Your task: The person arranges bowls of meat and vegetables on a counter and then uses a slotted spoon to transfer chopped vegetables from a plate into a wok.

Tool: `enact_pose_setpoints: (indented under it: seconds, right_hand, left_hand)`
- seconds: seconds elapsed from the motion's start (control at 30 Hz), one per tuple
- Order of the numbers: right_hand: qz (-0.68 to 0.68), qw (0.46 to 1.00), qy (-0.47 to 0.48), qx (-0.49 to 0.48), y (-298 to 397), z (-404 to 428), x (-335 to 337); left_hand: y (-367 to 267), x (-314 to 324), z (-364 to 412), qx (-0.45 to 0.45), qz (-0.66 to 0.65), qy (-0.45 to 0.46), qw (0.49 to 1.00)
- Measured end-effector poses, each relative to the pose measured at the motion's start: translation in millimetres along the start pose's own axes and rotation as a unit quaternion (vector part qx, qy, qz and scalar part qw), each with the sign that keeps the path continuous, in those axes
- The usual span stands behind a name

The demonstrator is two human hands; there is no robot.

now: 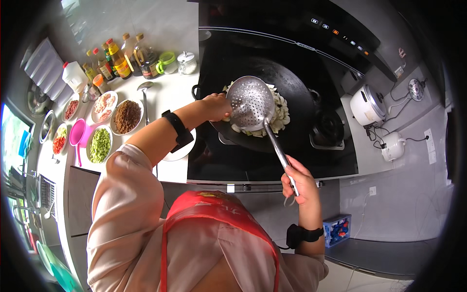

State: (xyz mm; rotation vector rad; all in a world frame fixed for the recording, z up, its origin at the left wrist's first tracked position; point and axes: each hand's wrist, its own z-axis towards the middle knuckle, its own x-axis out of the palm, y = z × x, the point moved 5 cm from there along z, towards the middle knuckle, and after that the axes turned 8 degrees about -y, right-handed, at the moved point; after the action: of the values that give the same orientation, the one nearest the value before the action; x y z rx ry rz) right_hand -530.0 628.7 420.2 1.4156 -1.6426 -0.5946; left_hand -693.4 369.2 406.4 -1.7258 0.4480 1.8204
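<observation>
A metal skimmer (251, 102) with a perforated round bowl is held over a black wok (293, 82). My right hand (301, 180) grips the end of its handle, in front of the hob. Pale chopped vegetable pieces (281, 116), some with green bits, lie in the wok, partly covered by the skimmer. Above the wok's left side, my left hand (218, 107) is curled right beside the skimmer's rim. Its fingertips are partly hidden, so whether it grips something cannot be told. The wok stands on a black glass hob (222, 164).
Left counter: bowls of brown mince (127, 116), green chopped vegetables (100, 145) and pale meat (105, 106), a pink ladle-like scoop (77, 133), a metal ladle (145, 87), several sauce bottles (118, 58). Right: a second burner (328, 127) and a rice cooker (366, 106). A range hood (292, 22) overhangs behind.
</observation>
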Motion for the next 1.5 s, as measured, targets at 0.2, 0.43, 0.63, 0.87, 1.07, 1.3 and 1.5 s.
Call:
enact_pose_setpoints:
  seconds: [0.2, 0.43, 0.63, 0.87, 1.07, 1.3, 1.5]
  right_hand:
    - [0.02, 1.0, -0.014, -0.019, -4, -6, -8]
    - [0.04, 0.997, -0.033, -0.057, -7, -9, -14]
    - [0.042, 0.996, -0.04, -0.071, -13, -6, -13]
    - [0.031, 0.993, -0.068, -0.094, -16, -6, -15]
    - [0.043, 0.99, -0.086, -0.101, -18, -5, -15]
    - [0.047, 0.99, -0.079, -0.109, -20, -3, -16]
    - [0.046, 0.99, -0.077, -0.111, -20, -2, -15]
  left_hand:
    - [-2, -6, 12, -0.063, 0.049, 0.1, 0.992]
    - [6, -14, 15, -0.126, 0.003, 0.109, 0.986]
    - [13, -22, 23, -0.061, -0.096, 0.041, 0.993]
    - [13, -22, 28, -0.079, -0.192, 0.025, 0.978]
    - [13, -9, 28, -0.163, -0.285, 0.107, 0.939]
    - [12, -3, 32, -0.125, -0.22, 0.073, 0.965]
    - [12, -4, 32, -0.099, -0.171, 0.032, 0.98]
